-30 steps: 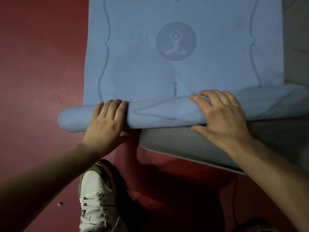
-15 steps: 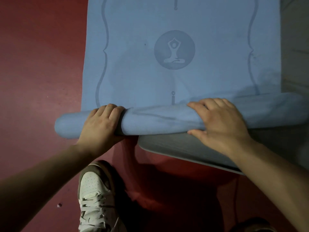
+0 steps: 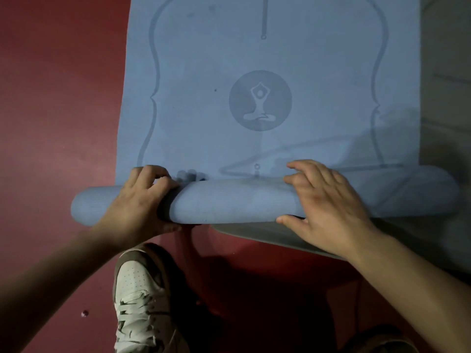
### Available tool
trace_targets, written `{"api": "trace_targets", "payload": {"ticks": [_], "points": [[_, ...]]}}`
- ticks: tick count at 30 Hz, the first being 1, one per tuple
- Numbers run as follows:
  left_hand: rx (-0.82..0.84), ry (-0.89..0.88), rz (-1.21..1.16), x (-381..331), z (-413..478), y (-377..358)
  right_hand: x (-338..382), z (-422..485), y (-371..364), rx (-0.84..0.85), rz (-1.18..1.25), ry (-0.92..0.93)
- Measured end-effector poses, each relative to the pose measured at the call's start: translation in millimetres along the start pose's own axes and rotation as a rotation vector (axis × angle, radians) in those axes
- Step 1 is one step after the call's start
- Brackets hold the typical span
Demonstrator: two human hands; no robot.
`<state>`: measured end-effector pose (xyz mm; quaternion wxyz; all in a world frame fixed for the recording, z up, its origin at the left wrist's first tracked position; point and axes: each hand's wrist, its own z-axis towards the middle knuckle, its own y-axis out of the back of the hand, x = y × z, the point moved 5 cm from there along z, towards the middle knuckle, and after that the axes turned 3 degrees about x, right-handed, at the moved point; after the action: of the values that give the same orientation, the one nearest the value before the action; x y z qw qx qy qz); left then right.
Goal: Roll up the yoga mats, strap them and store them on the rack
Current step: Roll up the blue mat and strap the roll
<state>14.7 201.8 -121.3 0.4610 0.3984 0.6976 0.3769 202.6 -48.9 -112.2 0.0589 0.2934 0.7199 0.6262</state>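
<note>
dark red floor (image 3: 51, 123), dim light; grey strip (image 3: 446, 72) along right edge; small speck (image 3: 84, 313) on floor

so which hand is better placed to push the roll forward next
Right, likely: the right hand spans the roll nearer its middle, fingers over the top. The left hand grips by the end jutting past the mat edge.
</note>
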Motion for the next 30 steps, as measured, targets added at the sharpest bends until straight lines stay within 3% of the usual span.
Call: {"api": "trace_targets", "payload": {"ticks": [9,25,30], "points": [[-0.006,-0.028,-0.022,0.6,3.3,9.1,-1.5,8.4,8.5,0.006,0.028,0.040],[-0.088,0.022,-0.092,10.2,14.5,23.6,-9.4,26.1,15.6,-0.083,0.134,-0.083],[-0.136,0.060,0.043,7.8,11.5,23.7,-11.1,27.6,15.3,-0.060,0.085,-0.082]]}}
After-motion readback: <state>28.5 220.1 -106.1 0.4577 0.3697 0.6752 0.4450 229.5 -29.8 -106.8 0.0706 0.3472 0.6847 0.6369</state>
